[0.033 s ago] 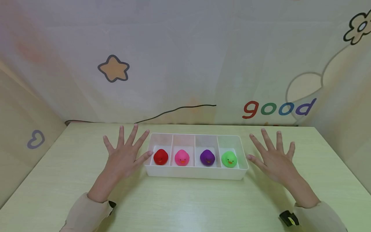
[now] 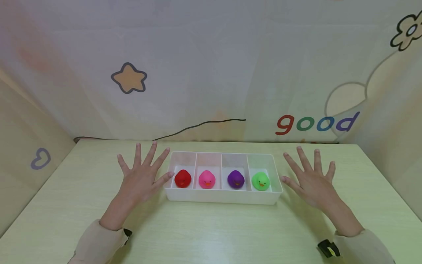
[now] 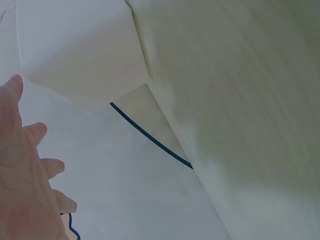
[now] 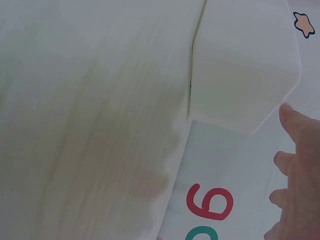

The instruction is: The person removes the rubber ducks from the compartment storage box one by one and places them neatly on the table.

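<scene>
Your left hand (image 2: 140,179) at 9 o'clock and right hand (image 2: 311,181) at 3 o'clock of the tray (image 2: 221,196), both spread wide, holding nothing; left thumb probably touches the rim.

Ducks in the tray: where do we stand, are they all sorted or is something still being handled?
Done, by the look of it: the white tray holds one duck per compartment, red duck, pink duck, purple duck, green duck. In hand: nothing. The left hand and right hand are spread flat beside the tray's ends, the left thumb tip at its rim. Left: no loose duck shows on the table.
</scene>
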The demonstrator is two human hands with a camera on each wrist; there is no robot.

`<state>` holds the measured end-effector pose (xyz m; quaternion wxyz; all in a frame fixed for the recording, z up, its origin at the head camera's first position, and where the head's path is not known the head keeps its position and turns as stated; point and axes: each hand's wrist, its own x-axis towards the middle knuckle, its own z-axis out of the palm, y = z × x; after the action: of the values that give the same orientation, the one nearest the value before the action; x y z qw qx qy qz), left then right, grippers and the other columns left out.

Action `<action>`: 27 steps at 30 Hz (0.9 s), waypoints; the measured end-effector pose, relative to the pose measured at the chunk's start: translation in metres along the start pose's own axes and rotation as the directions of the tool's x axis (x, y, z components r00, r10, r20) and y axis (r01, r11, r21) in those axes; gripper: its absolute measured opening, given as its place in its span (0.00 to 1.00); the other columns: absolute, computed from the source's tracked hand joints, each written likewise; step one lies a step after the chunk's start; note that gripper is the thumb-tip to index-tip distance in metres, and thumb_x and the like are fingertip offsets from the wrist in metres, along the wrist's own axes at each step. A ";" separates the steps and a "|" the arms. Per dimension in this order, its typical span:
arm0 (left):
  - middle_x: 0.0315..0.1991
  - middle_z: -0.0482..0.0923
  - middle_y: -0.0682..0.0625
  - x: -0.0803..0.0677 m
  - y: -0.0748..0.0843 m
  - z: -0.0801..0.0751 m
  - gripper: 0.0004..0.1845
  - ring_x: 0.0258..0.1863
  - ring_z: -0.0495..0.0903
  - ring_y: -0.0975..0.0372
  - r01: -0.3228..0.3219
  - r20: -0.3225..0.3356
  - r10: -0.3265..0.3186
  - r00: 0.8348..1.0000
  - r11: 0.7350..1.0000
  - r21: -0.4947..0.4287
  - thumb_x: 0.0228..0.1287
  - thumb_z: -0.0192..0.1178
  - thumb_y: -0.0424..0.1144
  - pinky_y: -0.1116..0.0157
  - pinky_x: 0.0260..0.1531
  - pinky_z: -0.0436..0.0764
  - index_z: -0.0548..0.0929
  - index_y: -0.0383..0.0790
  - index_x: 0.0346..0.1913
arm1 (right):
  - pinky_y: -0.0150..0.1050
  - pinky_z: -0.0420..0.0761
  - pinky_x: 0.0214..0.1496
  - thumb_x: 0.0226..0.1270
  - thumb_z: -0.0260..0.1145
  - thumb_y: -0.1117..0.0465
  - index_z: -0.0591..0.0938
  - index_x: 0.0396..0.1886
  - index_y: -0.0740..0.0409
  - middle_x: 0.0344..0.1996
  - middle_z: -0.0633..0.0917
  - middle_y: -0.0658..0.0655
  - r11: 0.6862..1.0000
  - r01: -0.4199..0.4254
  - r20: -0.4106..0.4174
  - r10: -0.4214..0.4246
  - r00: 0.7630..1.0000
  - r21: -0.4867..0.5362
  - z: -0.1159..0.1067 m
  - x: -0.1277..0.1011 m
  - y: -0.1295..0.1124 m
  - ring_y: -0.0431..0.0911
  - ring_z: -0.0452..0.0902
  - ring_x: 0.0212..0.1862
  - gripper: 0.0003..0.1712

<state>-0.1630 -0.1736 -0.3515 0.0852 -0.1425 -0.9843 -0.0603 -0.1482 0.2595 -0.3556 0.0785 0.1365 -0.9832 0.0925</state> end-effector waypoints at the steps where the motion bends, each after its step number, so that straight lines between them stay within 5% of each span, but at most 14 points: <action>1: 0.72 0.39 0.43 0.000 0.000 0.000 0.36 0.67 0.28 0.39 -0.001 0.000 0.001 1.000 1.000 -0.001 0.63 0.39 0.65 0.31 0.49 0.22 0.48 0.58 0.71 | 0.74 0.23 0.53 0.67 0.46 0.38 0.46 0.72 0.42 0.71 0.39 0.63 1.000 0.000 0.000 0.000 1.000 0.000 0.000 0.000 0.000 0.66 0.17 0.66 0.39; 14: 0.72 0.38 0.43 -0.001 0.004 -0.006 0.36 0.67 0.28 0.39 -0.006 -0.005 0.006 1.000 0.999 -0.050 0.63 0.38 0.66 0.31 0.49 0.21 0.48 0.57 0.71 | 0.74 0.23 0.52 0.67 0.46 0.38 0.45 0.72 0.43 0.70 0.40 0.65 0.998 -0.019 0.022 0.017 1.000 0.062 -0.007 -0.001 0.001 0.68 0.18 0.66 0.39; 27: 0.72 0.40 0.44 -0.001 0.006 -0.013 0.35 0.69 0.32 0.42 -0.053 -0.064 0.037 0.997 0.961 -0.271 0.65 0.43 0.60 0.32 0.51 0.23 0.49 0.54 0.71 | 0.74 0.23 0.53 0.68 0.48 0.41 0.44 0.72 0.44 0.70 0.38 0.65 0.976 0.018 -0.007 -0.016 1.000 0.215 -0.011 0.005 -0.008 0.68 0.22 0.67 0.39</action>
<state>-0.1581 -0.1697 -0.3382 0.0946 -0.1735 -0.9602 -0.1973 -0.1494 0.2528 -0.3424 0.0668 0.1523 -0.9660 0.1981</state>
